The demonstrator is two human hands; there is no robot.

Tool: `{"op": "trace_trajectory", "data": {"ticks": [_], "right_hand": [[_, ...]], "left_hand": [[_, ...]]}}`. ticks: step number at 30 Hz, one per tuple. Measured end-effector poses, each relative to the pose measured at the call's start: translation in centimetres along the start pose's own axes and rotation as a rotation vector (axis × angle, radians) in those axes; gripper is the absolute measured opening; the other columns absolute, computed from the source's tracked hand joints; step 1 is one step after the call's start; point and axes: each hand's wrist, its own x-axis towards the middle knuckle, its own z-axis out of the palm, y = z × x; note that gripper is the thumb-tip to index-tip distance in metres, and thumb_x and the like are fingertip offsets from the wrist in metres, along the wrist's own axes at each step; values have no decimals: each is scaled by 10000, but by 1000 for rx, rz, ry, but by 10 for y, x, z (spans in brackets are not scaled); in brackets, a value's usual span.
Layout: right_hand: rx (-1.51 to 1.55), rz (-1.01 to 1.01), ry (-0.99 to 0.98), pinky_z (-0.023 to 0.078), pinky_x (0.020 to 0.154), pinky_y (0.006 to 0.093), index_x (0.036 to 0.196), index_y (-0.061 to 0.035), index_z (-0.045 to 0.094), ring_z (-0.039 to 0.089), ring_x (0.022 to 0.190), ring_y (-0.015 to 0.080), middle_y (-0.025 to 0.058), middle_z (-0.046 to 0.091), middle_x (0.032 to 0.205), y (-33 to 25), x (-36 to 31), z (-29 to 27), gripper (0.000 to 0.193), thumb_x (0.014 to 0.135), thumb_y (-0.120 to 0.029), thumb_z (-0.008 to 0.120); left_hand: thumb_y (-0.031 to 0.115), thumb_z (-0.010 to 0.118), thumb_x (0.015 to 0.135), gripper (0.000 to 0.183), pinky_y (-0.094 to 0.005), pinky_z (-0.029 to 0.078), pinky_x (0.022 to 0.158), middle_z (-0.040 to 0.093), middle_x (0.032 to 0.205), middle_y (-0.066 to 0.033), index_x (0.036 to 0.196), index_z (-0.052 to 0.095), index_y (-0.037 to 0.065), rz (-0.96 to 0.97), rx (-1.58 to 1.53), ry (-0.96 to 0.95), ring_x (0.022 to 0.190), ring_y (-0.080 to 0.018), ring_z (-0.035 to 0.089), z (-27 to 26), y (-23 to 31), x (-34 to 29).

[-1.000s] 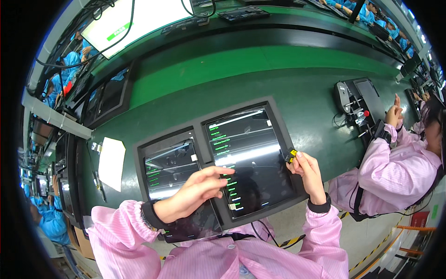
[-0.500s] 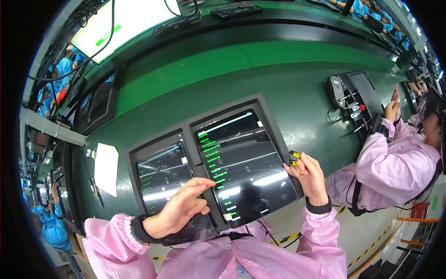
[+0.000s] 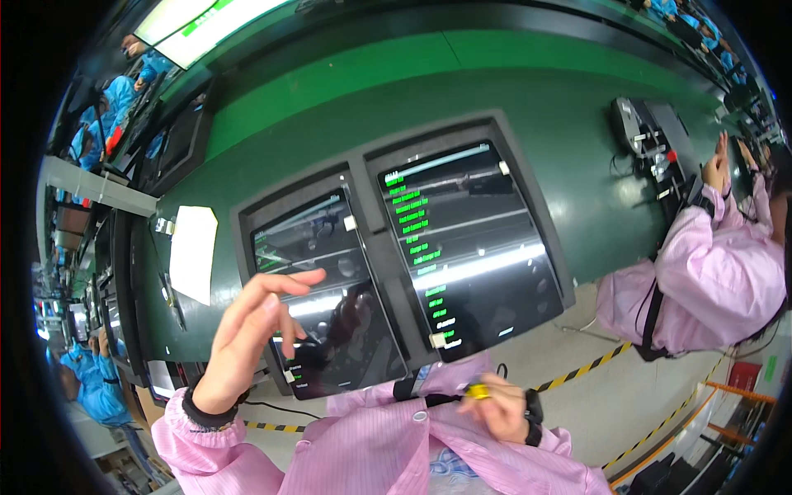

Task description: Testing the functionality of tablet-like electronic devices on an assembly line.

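Two dark tablets lie side by side in a grey two-bay tray. Green text lines run down the lit screen of the right tablet (image 3: 487,264); similar text shows on the left tablet (image 3: 346,330), partly behind my hand. My left hand (image 3: 252,330) hovers over the left tablet's left side, fingers apart and holding nothing. Close to my body, below the right tablet, my right hand (image 3: 499,408) pinches a small yellow-and-black piece (image 3: 477,391), blurred, its exact kind unclear. The tray (image 3: 386,260) reaches the bench's near edge.
A white sheet (image 3: 194,256) and a pen-like tool (image 3: 172,299) lie left of the tray. At the right stands a black fixture (image 3: 660,148) with metal rods and a red knob. Beside it sits a co-worker in a pink sleeve (image 3: 709,256). A bright monitor (image 3: 198,29) is at the back left.
My left hand has moved left, off the right tablet and over the left one. My right hand has dropped from the tray's right edge toward my body, still pinching the yellow-and-black piece.
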Motion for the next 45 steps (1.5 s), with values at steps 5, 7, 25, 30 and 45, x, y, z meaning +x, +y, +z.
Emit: {"op": "trace_trajectory", "data": {"ticks": [5, 7, 25, 30, 45], "right_hand": [[304, 346, -194, 427, 687, 305, 893, 17, 649, 547, 710, 191, 82, 555, 731, 3, -6, 67, 248, 969, -117, 455], [276, 283, -122, 380, 597, 271, 887, 37, 643, 466, 586, 121, 37, 502, 652, 5, -5, 82, 278, 982, -98, 420], [446, 414, 19, 386, 669, 231, 974, 49, 593, 448, 669, 79, 13, 479, 698, 3, -7, 113, 347, 1033, -179, 336], [440, 380, 18, 389, 671, 226, 980, 50, 590, 449, 670, 79, 13, 482, 702, 3, -6, 112, 354, 1034, -186, 331], [520, 365, -10, 398, 674, 222, 962, 38, 597, 451, 670, 72, 3, 486, 688, 11, 10, 110, 334, 1027, -206, 378]], "left_hand": [[227, 375, 975, 305, -292, 474, 752, 537, 1260, -244, 1057, 546, -13, 92, 24, -60, 602, -88, 543, 2, -17, -27], [233, 383, 971, 307, -299, 477, 751, 552, 1239, -243, 1043, 551, -15, 119, 48, -101, 615, -96, 556, 5, -22, -37], [382, 524, 894, 431, -316, 507, 672, 618, 1066, -260, 1014, 596, -26, 275, -30, -364, 831, -235, 622, 0, -34, -85], [382, 536, 892, 426, -319, 514, 677, 625, 1052, -256, 1006, 602, -23, 268, -42, -388, 855, -250, 631, 3, -36, -85], [191, 626, 842, 269, -360, 474, 800, 664, 1007, -169, 1001, 613, -25, 397, 277, -445, 865, -262, 633, 18, -39, -68]]}}
